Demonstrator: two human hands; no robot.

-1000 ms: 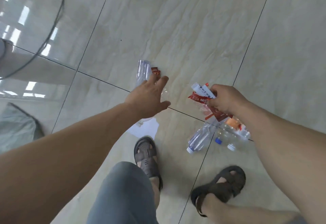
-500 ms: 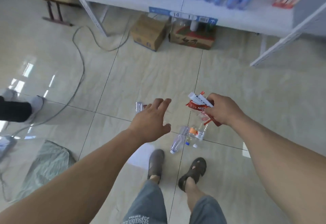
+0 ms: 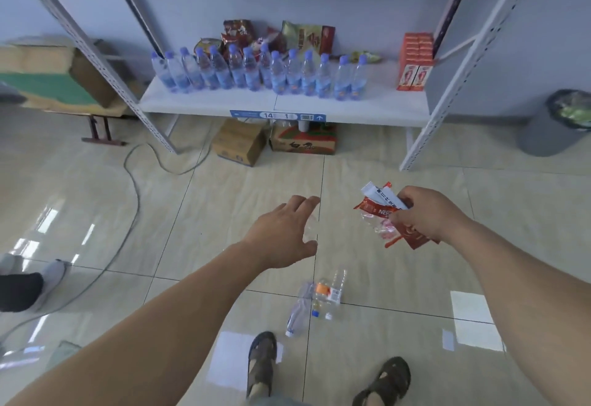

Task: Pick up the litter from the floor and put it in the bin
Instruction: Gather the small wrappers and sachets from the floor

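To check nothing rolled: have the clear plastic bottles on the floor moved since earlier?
No; the clear plastic bottles still lie across the same tile joint.

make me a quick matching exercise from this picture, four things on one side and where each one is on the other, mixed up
Things:
1. wrappers
2. empty bottles
3. bin
4. full water bottles

Places:
A. standing in a row on the shelf
B. far right, by the wall
C. lying on the floor in front of the feet
D. held in the right hand

Pairs: 1-D, 2-C, 3-B, 4-A
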